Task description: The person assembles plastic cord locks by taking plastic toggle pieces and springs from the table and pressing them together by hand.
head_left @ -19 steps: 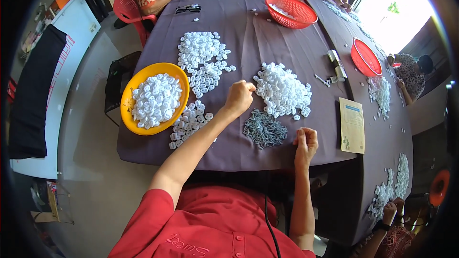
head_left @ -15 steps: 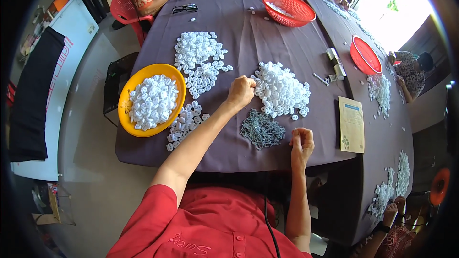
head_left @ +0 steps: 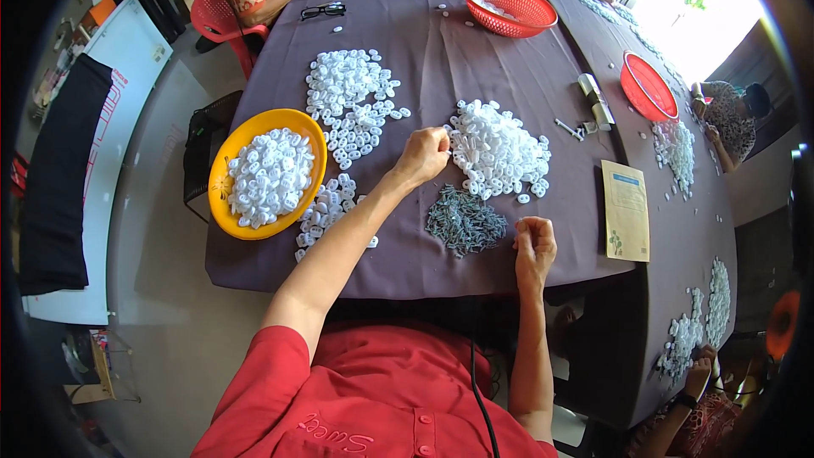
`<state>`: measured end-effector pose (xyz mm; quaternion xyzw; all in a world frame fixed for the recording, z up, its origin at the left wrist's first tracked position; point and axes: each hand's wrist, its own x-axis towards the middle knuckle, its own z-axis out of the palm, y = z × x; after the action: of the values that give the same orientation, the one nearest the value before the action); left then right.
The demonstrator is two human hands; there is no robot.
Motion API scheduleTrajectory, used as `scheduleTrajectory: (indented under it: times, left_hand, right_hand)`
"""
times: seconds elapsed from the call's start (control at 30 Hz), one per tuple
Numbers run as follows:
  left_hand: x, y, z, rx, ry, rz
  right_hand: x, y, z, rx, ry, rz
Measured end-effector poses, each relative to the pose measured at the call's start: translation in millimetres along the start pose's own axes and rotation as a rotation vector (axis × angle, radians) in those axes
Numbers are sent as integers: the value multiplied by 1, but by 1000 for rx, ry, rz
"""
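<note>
My left hand (head_left: 423, 157) is closed at the left edge of a heap of small white oval plastic pieces with two holes (head_left: 498, 151). Its fingertips touch or nearly touch the heap, and whatever they grip is hidden. Just below lies a pile of thin grey metal pins, like small nails or screws (head_left: 465, 220). To the right of that pile my right hand (head_left: 535, 252) is held in a pinch, thumb against fingers, over the cloth near the table's front edge. Anything between those fingertips is too small to name.
A yellow bowl (head_left: 219, 195) full of white pieces stands left, beside loose pieces (head_left: 349, 89). At right are a paper packet (head_left: 626, 212), a metallic cylinder (head_left: 595, 102) and a red basket (head_left: 649, 85). Another red basket (head_left: 510, 8) stands farther back. Several people work around the table.
The whole view has shifted slightly. Both hands stay closed in nearly the same places, the left still at the white heap and the right beside the grey pile.
</note>
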<state>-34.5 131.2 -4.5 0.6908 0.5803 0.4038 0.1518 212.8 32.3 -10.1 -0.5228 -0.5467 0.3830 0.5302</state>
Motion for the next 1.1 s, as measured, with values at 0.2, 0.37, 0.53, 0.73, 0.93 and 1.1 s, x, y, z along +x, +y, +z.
scheduleTrajectory:
  times: [0.2,0.37,0.53,0.73,0.93,1.1]
  left_hand:
    - [-63,47,-32,-613,30,-459]
    - [-122,64,-45,-1163,38,-710]
    - [-143,70,-42,-1302,34,-756]
    - [-156,69,-43,-1177,66,-747]
    - [-165,61,-36,-1198,29,-689]
    - [-161,70,-30,-1316,77,-722]
  right_hand:
    - [-5,-4,1,-14,43,-4]
    - [-29,-42,29,-149,-167,-222]
    - [-48,-47,65,15,-321,-97]
    - [-56,-43,76,198,-360,86]
    - [-62,-39,79,289,-364,118]
    - [-63,-29,80,318,-355,71]
